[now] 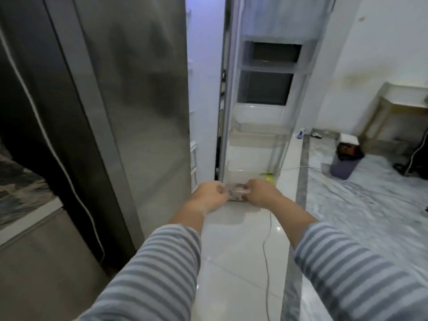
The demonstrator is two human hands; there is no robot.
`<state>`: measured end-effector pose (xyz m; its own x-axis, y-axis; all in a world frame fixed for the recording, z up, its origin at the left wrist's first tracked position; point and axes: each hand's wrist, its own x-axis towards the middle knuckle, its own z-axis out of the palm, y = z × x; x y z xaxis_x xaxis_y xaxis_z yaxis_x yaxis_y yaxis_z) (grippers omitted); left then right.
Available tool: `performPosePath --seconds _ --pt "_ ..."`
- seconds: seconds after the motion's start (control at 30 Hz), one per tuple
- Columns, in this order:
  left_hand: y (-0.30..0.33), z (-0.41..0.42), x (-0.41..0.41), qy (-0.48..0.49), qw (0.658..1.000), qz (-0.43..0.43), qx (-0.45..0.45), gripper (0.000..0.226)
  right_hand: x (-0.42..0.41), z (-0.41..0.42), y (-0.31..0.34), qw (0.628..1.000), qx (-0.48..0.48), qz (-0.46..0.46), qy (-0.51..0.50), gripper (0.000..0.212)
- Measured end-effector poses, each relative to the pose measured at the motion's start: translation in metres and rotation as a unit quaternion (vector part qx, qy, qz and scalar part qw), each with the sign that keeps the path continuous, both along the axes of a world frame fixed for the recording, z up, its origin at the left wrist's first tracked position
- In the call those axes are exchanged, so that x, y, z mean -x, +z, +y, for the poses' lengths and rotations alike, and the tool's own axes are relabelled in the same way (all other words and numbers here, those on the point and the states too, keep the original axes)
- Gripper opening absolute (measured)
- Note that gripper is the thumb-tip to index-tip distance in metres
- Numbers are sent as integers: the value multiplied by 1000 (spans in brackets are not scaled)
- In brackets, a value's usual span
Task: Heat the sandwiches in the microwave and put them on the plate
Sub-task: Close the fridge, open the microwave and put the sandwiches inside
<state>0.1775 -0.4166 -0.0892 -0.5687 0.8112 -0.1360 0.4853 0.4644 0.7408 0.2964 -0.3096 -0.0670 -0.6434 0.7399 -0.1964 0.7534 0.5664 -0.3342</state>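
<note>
Head view. Both arms, in grey striped sleeves, are stretched forward and down in front of an open refrigerator. The left hand [212, 193] and the right hand [260, 191] each have a grip closed on opposite ends of a small clear container [238, 192], held between them above the pale floor [234, 251], just in front of the foot of the open refrigerator door [261, 100]. Something pinkish and pale shows through the container's wall; it is too blurred to confirm as the sandwiches, though that is the likely reading. The door's shelves appear largely bare. The closed steel door [139, 89] stands to the left. A thin cable [267, 251] trails across the floor beneath the arms.

Assessment of progress: early stage. The food appears to be only now in hand at the refrigerator. No microwave and no plate are in view. Judged outstanding: shutting the refrigerator, carrying the container to the microwave, heating, and transferring the sandwiches to the plate. Nothing of the heating or plating can be counted as done.
</note>
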Motion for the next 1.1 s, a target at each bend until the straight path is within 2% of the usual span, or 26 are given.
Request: performPosePath --seconds 0.1,0.2,0.33,0.4,0.5,0.63,0.77,1.1 --pt "3 50 -7 -21 1000 11 9 18 -14 46 -3 1000 4 0 -17 46" --pt "5 99 -9 -52 998 11 27 28 -21 89 -7 998 19 17 -51 44" --pt "-3 174 6 -85 995 20 40 18 -15 153 -17 994 30 34 -97 34" --pt "-7 215 20 -92 995 24 39 24 -5 188 -21 992 29 44 -115 38" --pt "-3 276 41 -113 993 16 34 13 12 238 -14 988 20 57 -140 39" --pt "15 352 69 -132 990 48 28 33 31 300 -3 982 27 87 -168 38" --pt "24 415 81 -163 983 71 38 34 39 353 3 978 24 85 -188 38" --pt "29 559 70 -130 986 101 -11 29 39 497 18 981 -19 97 -166 35"
